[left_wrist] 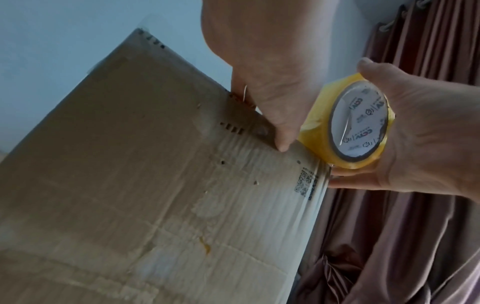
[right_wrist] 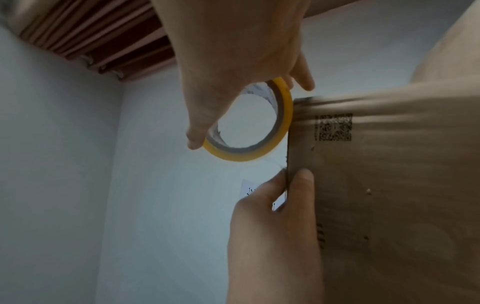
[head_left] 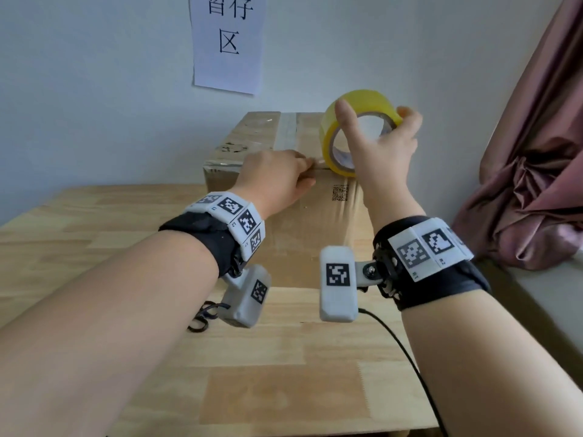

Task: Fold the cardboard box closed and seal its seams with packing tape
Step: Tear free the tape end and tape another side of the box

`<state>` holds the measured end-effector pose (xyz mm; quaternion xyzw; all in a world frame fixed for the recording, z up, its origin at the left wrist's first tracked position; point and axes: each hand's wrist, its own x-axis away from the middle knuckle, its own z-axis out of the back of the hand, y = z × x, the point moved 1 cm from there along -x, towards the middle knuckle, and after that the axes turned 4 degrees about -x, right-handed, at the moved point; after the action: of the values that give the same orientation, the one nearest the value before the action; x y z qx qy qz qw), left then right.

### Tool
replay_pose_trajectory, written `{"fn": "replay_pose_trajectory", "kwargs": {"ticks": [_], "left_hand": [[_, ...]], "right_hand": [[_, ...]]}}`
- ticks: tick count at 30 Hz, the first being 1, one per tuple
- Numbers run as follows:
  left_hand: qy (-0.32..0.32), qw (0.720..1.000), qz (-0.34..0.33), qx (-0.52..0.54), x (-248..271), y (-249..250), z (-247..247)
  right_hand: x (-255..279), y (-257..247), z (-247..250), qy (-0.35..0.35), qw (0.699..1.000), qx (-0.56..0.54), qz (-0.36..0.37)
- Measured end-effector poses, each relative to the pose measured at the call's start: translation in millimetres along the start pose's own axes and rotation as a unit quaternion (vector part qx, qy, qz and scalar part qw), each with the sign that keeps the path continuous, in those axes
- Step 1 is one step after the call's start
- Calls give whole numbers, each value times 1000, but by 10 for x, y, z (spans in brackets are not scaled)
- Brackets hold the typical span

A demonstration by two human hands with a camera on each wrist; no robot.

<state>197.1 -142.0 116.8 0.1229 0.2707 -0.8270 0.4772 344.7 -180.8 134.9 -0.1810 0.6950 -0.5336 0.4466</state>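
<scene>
A closed cardboard box [head_left: 258, 137] stands on the table against the wall, with a clear tape strip [head_left: 287, 130] across its top. My left hand [head_left: 303, 175] pinches the box's near top edge, thumb on the front face [right_wrist: 301, 179] and fingers over the top. My right hand [head_left: 385, 143] grips a yellow packing tape roll [head_left: 359, 99] by its rim, just right of the left hand. The roll touches the box's near top edge close to the right corner. A short clear length of tape [head_left: 317, 160] runs from the roll to my left fingers. A printed code [head_left: 340, 193] marks the front face.
The wooden table [head_left: 284, 373] stretches toward me in front of the box. A black cable [head_left: 410, 357] trails across its right side, and a black looped object [head_left: 202, 316] lies under my left wrist. A pink curtain [head_left: 536, 152] hangs at the right. A paper sign [head_left: 228, 42] hangs on the wall.
</scene>
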Motion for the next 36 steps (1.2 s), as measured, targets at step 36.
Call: {"fn": "replay_pose_trajectory", "kwargs": {"ticks": [36], "left_hand": [[-101, 993, -26, 48, -39, 164, 130]], "right_hand": [[-240, -206, 129, -45, 980, 193, -33]]}}
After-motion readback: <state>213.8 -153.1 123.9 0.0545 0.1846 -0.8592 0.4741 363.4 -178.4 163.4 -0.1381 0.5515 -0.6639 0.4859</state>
